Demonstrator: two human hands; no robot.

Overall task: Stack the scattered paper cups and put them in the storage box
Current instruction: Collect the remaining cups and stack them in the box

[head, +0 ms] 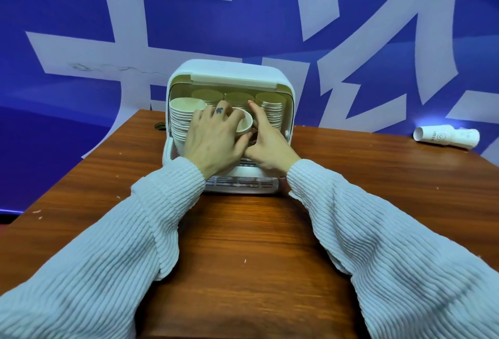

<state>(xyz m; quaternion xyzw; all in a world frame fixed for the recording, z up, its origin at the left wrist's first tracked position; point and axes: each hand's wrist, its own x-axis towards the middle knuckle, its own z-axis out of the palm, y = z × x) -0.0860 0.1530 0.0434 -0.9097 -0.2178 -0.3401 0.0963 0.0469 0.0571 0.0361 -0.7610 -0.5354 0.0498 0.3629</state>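
A white storage box [280,82] stands open at the middle of the wooden table, its lid raised. Inside it are several upright stacks of cream paper cups; the front left stack [179,117] is the most visible, and another stack [272,112] stands at the right. My left hand [213,136] reaches into the opening and grips a cup stack [244,124] by its top. My right hand [266,141] rests against the same stack from the right, index finger pointing up into the box. The lower part of that stack is hidden by my hands.
A lying stack of white paper cups [447,136] rests near the far right edge of the table [243,244]. A dark round hole [160,125] sits in the tabletop left of the box. A blue and white wall banner rises behind.
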